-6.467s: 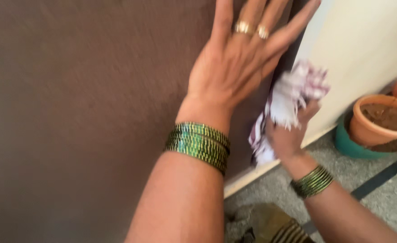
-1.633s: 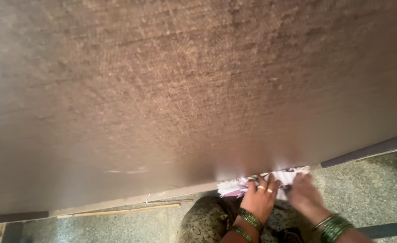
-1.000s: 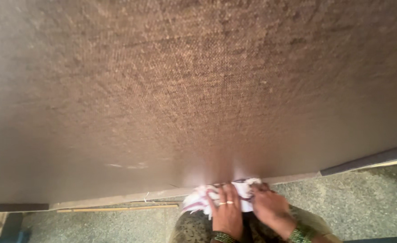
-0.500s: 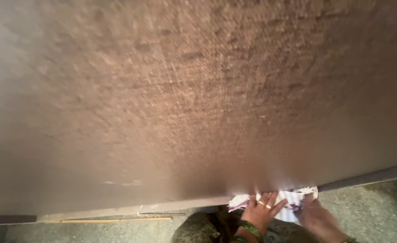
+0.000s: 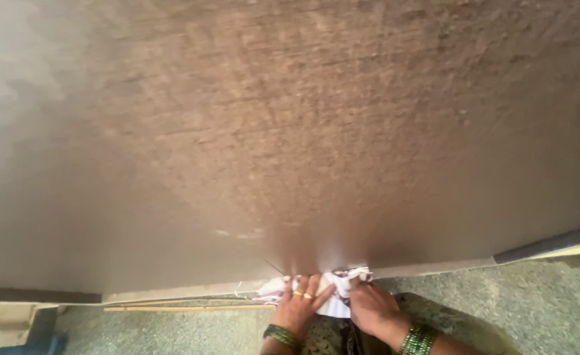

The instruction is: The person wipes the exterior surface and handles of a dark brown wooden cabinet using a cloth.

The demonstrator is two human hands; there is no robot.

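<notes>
A: Head view. What are the hands doing?

B: The left hand [image 5: 301, 304], two gold rings on its fingers, is lying flat with fingers spread over a crumpled white cloth with purple markings [image 5: 332, 292]. The right hand [image 5: 373, 311] is gripping the same cloth from the right side, its grip curled in around the fabric. Both are pressing the cloth against the bottom edge of a large brown textured board [image 5: 290, 131].

A: Where is the cloth sitting exactly?

B: At the lower edge of the board, right where it is meeting the speckled grey stone floor [image 5: 539, 296]. Part of the cloth is poking out to the left of the left hand.

A: Anything else close by?

B: Green bangles [image 5: 419, 339] are circling the right wrist. A thin pale wooden stick [image 5: 185, 307] is lying on the floor along the board's base, left of the hands.
</notes>
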